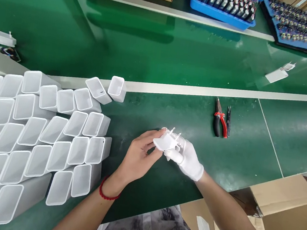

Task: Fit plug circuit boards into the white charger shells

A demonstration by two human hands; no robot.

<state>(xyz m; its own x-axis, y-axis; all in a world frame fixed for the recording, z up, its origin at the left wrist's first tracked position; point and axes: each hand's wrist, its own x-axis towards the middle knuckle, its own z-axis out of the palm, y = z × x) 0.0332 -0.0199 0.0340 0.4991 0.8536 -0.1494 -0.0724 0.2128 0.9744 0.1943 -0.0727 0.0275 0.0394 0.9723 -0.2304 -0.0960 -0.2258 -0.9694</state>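
Both hands meet over the middle of the green bench around a white plug adapter (pixel 164 142), whose two metal pins point up and to the right. My left hand (pixel 142 153), bare with a red bracelet at the wrist, pinches the adapter's left side between thumb and fingers. On the other side, my right hand (pixel 186 157) wears a white glove and grips the pin end. The gloved fingers partly hide behind the adapter. Many white open-ended rectangular housings (pixel 39 160) lie on their sides to the left of my hands.
Red-and-black pliers (pixel 220 119) and black tweezers (pixel 228 121) lie right of my hands. A blue bin (pixel 221 17) and a blue tray (pixel 299 41) of parts sit on the upper shelf. An open cardboard box (pixel 288 221) stands at lower right.
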